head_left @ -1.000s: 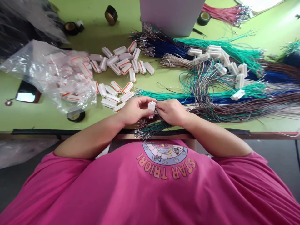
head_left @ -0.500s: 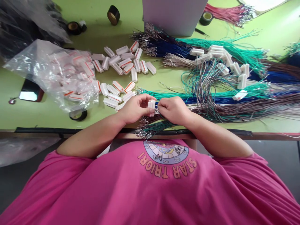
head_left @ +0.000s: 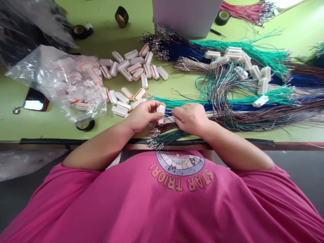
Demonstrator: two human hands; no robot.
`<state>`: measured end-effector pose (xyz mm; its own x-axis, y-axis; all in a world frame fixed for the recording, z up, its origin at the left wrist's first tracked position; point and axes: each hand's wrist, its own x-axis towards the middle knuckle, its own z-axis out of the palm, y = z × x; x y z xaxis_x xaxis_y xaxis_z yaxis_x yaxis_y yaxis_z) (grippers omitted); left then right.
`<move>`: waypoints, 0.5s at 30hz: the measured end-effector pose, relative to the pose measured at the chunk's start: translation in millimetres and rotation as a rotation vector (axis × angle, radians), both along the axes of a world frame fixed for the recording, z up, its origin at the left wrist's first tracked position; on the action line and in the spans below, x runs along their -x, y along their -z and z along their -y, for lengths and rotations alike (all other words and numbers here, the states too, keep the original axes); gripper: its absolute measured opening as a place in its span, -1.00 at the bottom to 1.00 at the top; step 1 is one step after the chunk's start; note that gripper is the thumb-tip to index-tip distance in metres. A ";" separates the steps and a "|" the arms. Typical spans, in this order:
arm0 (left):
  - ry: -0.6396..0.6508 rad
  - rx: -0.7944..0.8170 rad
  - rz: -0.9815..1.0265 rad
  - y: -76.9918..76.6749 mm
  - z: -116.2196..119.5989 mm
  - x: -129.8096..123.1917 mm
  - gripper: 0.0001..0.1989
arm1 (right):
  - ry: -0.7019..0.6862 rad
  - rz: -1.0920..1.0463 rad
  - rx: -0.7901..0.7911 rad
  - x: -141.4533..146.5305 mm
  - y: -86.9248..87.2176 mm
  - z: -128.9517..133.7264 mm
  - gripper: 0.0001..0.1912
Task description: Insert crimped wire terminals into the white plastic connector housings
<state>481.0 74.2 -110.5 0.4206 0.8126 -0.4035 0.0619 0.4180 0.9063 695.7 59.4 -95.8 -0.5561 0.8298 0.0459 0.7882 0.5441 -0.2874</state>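
Between thumb and fingers, my left hand grips a white connector housing. Just to its right, my right hand is closed in a pinch on a thin wire whose metal end points toward the housing; a small gap separates fingers and housing. I cannot make out whether the tip is inside the housing. Under and behind the hands run bundles of green wires, blue wires and brown wires. Dark green wires with metal terminals lie at the table's front edge.
Loose white housings, some with orange strips, lie left of centre beside a clear plastic bag of more. Housings with wires attached rest at right. Tape rolls, a phone and a grey box stand around.
My right hand has drawn slightly away to the right from the housing, widening the gap. My left hand and the housing have shifted a little left.
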 end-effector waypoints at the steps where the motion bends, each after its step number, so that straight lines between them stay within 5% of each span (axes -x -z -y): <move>1: -0.012 0.010 -0.002 0.0 -0.5 0.3 -0.54 | -0.009 0.022 -0.027 -0.7 -0.5 0.2 -0.66; 7: -0.005 -0.061 0.039 -0.3 -0.8 -0.8 -0.55 | -0.033 -0.097 0.016 -4.1 -3.0 -2.6 -0.62; 15: 0.014 -0.155 0.031 5.2 2.6 -0.4 -0.51 | 0.163 -0.539 0.593 -4.6 -8.6 -12.2 -0.79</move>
